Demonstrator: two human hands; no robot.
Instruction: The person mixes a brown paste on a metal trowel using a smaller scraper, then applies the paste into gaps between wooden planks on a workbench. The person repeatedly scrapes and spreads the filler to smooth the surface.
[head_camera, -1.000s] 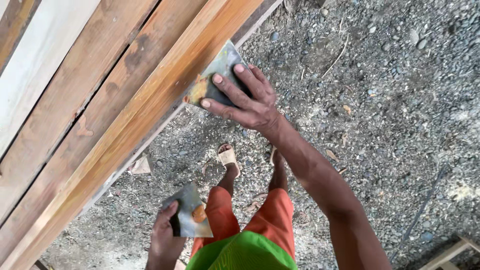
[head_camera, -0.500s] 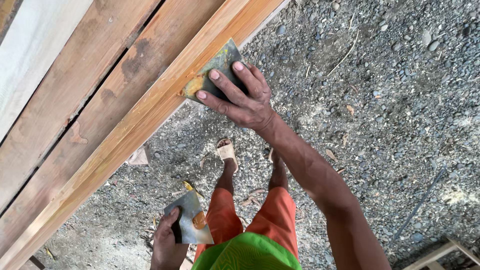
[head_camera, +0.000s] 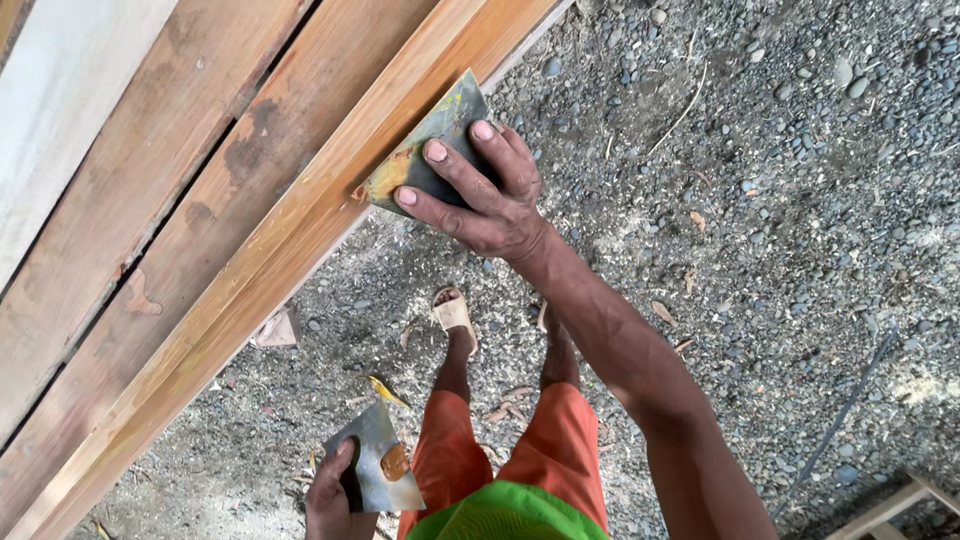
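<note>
Grey gravel (head_camera: 780, 200) lies below, with stacked wooden planks (head_camera: 150, 200) running slantwise on the left. The right hand (head_camera: 480, 195) presses a flat metal scraper (head_camera: 425, 150) against the edge of the nearest plank (head_camera: 300, 240) — fingers spread flat over the blade. The left hand (head_camera: 335, 490) grips a second scraper (head_camera: 380, 470) with orange putty — low, near the orange shorts (head_camera: 520, 430).

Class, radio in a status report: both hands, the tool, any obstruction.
Right hand presses metal scraper flat on orange plank edge. Left hand grips second scraper carrying filler. No obstruction seen.
</note>
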